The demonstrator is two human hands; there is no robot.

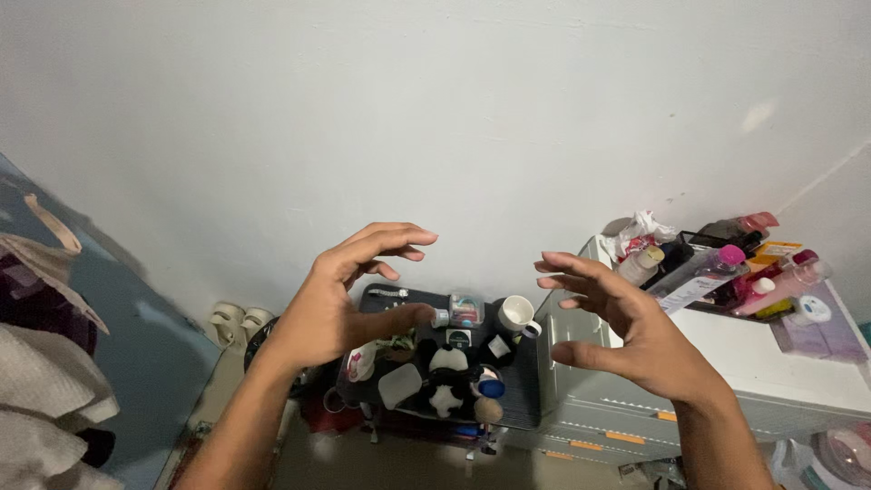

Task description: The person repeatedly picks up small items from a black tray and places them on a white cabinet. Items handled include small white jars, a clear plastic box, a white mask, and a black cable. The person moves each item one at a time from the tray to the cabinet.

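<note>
While both hands, left (340, 304) and right (626, 331), hovered spread and empty, a careless reach could have toppled the white mug (515, 314) off the crowded dark surface (522, 399).

Cluttered dark tray (381, 295), perhaps with toiletries.

Small bottles and a white mug (515, 313) are crowding the dark desk (522, 399); open air is lying above it, along the wall.

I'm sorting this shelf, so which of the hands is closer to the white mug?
Right. The right hand is spread just right of the white mug, apart from it; the left hand is farther off to its left.
</note>
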